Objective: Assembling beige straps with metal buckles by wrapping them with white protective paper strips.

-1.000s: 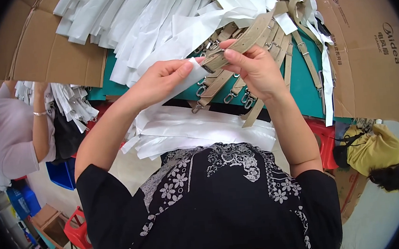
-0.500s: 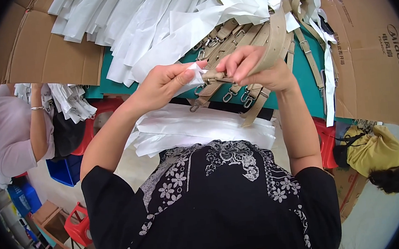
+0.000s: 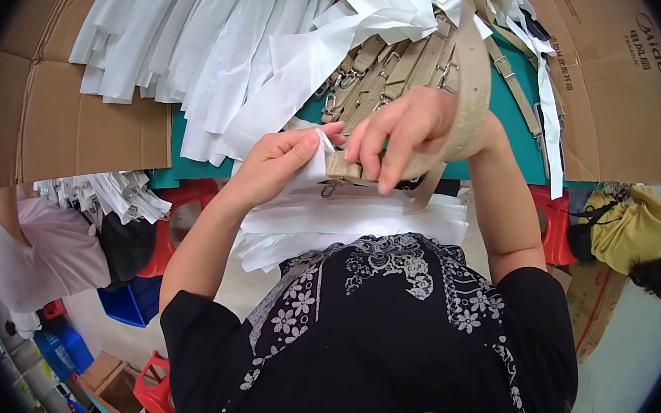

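My left hand pinches a white wrapping strip, thumb on top, at one end of a beige strap. Beside it, my right hand has its fingers bent over the same strap, whose free length arches up past the wrist. The right thumb is hidden. Beyond my hands lies a heap of beige straps with metal clasps. White strips fan out over the far left of the green table, and more white strips lie just in front of my body.
Cardboard boxes flank the table, one at left and one at right. A person in a pale top is at the left, another in yellow at the right. Red stools and a blue bin stand at lower left.
Both hands have come slightly nearer to my body. My right fingers have turned from a pinch to lying over the strap, and the strap's loop has swung right.
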Available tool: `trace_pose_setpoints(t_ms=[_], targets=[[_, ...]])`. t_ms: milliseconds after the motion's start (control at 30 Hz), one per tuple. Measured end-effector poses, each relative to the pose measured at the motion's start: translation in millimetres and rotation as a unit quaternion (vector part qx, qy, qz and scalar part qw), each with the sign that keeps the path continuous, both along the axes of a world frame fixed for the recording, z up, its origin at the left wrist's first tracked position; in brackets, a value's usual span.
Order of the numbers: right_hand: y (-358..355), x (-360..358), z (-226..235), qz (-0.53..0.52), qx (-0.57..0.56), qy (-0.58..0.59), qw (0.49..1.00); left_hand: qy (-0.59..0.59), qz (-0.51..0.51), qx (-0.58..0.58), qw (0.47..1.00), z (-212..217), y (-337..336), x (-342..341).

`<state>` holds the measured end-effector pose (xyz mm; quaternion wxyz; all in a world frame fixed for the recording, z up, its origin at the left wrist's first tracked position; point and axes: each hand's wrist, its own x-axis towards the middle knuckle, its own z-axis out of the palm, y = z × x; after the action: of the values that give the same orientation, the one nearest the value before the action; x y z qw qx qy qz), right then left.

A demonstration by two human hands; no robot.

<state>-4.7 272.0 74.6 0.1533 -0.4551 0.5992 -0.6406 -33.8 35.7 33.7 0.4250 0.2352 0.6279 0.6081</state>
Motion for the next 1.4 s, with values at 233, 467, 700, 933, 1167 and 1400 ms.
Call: trace_pose_setpoints(t_ms=[233, 467, 700, 933, 1167, 1400], targets=[[-12, 14, -6, -0.248, 0.057, -0.187, 0.949, 0.050, 0.011, -0.073, 0.996, -10, -1, 5], [-27, 23, -7, -0.394, 0.085, -0.246, 0.881, 0.098, 0.063, -0.060, 0.991, -4, -4, 9], [-35, 17, -5, -0.420, 0.142, -0.262, 0.857, 0.027, 0.053, 0.003, 0.998, -24, -10, 8], [-41, 10, -16, -0.412, 0.149, -0.271, 0.857, 0.394, 0.172, -0.132, 0.893, -24, 7, 30], [-46, 16, -37, -0.326, 0.107, -0.309, 0.887, 0.455, 0.210, -0.147, 0.853, -25, 15, 40], [-44, 17, -43, -0.322, 0.106, -0.343, 0.876, 0.007, 0.211, 0.066, 0.975, -36, -9, 24]])
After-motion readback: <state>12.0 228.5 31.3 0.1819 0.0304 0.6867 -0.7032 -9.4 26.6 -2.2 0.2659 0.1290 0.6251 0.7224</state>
